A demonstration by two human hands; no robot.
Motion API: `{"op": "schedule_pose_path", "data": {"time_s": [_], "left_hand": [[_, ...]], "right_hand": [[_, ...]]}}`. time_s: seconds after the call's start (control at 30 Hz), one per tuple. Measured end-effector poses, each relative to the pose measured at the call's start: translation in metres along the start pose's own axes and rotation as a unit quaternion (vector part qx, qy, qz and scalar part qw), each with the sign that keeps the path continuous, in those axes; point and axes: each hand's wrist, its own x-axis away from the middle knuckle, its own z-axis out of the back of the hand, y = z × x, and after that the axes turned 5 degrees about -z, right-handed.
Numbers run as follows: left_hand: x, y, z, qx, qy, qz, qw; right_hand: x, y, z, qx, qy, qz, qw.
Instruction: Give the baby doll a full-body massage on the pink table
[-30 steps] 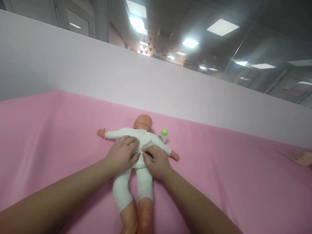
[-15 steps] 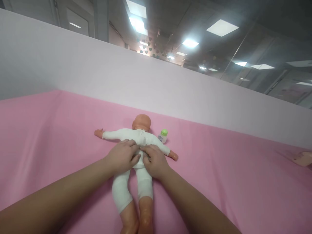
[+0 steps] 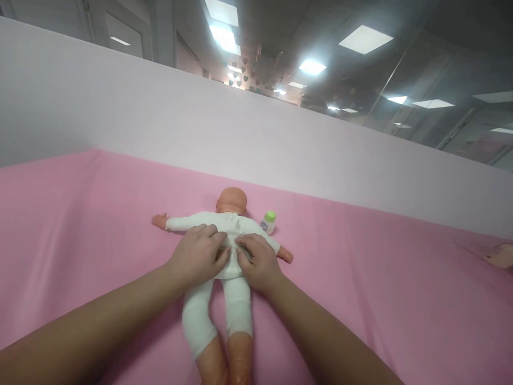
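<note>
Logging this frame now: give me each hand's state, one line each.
Left hand: open, flat on the doll's back, gripping nothing.
Right hand: open, fingers pressed on the doll's back beside the left, gripping nothing.

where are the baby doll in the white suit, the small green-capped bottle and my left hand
baby doll in a white suit (image 3: 231, 199): head view, back of its head
small green-capped white bottle (image 3: 270, 216): head view, its cap
left hand (image 3: 196, 256): head view, back of the hand

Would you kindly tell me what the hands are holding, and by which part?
Both the left hand and right hand press on the back of the white-suited plastic baby doll, lying face down.
</note>
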Motion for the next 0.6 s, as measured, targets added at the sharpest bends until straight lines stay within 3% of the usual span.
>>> {"op": "schedule_pose_path", "data": {"time_s": [0.1,0.17,0.37,0.6], "left_hand": [[0.000,-0.004,-0.003,0.040,0.037,-0.049,0.997],[-0.001,-0.007,-0.007,0.064,0.032,-0.069,0.995],[-0.006,-0.011,-0.018,0.099,-0.033,0.003,0.995],[-0.005,-0.011,-0.009,0.161,-0.038,0.002,0.986]], "right_hand": [[0.000,0.002,-0.003,0.020,0.031,0.011,0.999],[0.000,0.003,-0.004,0.035,0.021,0.017,0.999],[-0.006,0.003,0.002,0.028,-0.100,-0.011,0.995],[-0.009,-0.007,0.017,-0.002,-0.136,-0.054,0.989]]}}
